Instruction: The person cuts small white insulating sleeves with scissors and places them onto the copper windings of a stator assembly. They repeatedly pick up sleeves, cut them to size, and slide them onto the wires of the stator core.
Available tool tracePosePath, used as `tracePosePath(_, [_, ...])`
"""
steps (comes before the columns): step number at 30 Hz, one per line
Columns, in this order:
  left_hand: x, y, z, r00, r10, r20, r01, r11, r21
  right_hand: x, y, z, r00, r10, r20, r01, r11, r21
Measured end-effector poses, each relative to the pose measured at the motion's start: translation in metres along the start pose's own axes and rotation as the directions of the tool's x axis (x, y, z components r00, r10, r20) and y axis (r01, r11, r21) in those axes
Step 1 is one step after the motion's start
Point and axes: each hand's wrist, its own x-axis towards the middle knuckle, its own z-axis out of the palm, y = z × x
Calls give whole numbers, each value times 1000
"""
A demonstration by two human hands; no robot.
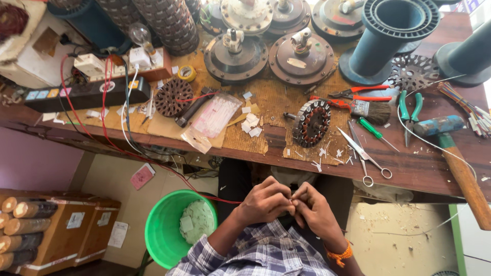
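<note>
left hand (265, 200) | right hand (316, 209) | fingertips pinched together, item possibly hidden

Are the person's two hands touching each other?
Touching. The head view shows the left hand and right hand pressed together at the fingers, no gap between them.

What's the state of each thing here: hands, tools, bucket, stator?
left hand: fingers pinched shut, touching the right hand; what they grip is too small to tell
right hand: fingers curled, pressed to the left hand
scissors: open, flat on the bench
green pliers: handles slightly apart, lying flat
stator: on its side, unwound
green bucket: on the floor, paper scraps inside
light bulb: unlit
</note>
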Motion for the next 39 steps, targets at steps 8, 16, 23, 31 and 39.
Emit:
tracePosePath(8, [-33,2,52,838,-503,-209,364,802,-474,-9,17,17,818,-555,-151,432,766,-475])
tracePosePath(16, [-43,4,83,723,-674,-148,445,620,-646,-21,48,14,743,-609,-279,379,725,-574])
tracePosePath(23, [-10,-43,77,754,-567,-332,419,804,-423,21,-2,-25,628,-713,-312,533,687,-494])
tracePosePath(31, [49,-94,93,698,-466,-543,375,885,-278,90,-78,-39,697,-682,223,530,280,-800])
tracePosePath(39, [65,-124,89,730,-528,-434,529,838,-130,136,-83,-58,798,-595,-94,326,557,-764])
